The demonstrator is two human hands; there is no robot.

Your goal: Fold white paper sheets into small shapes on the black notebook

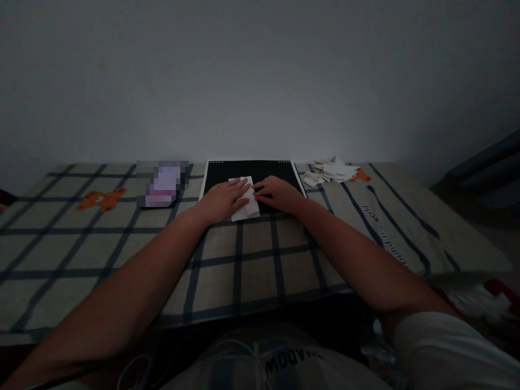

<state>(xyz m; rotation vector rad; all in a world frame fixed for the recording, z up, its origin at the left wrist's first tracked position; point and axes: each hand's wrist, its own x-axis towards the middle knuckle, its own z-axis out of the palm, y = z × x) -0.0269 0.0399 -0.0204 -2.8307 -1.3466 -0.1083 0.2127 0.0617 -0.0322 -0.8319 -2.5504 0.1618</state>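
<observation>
A folded piece of white paper (252, 208) lies on a black sheet with a white border (239, 168). My left hand (223, 201) rests flat across the paper's left part, its fingers stretched out and pressing down on it. From the other side, my right hand (280, 194) meets the paper's right edge with bent fingers drawn together at the tips. The part of the paper under my left palm is hidden. The picture is dim, and the fold lines show only faintly.
A phone (164, 184), blurred by pixels, lies to the left. Several white paper pieces (333, 170) are heaped at the right. A checked cloth (255, 260) with bear prints covers the table, which meets a plain wall (260, 81).
</observation>
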